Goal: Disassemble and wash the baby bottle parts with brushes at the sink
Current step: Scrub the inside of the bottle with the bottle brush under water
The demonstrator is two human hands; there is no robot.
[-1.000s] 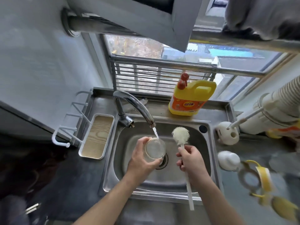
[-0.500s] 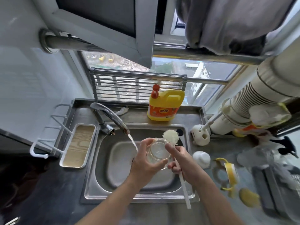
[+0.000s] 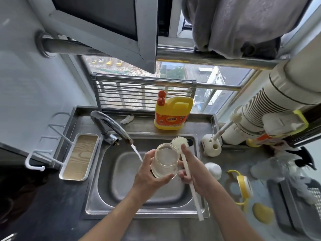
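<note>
Fingers point(image 3: 148, 156) of the left hand point(image 3: 147, 176) are curled round a clear, round-mouthed bottle point(image 3: 166, 159), held at mid-frame above the steel sink point(image 3: 93, 202). The slim white handle of a brush point(image 3: 178, 141) is gripped in the right hand point(image 3: 197, 173), with its bristly round head set just behind the bottle's rim. A thin stream of water point(image 3: 137, 153) is let out by the curved chrome faucet point(image 3: 111, 126) to the left. A yellow plastic detergent jug point(image 3: 173, 115) is stood on the ledge behind, and a wood-grained tray point(image 3: 80, 156) is set left of the basin.
</note>
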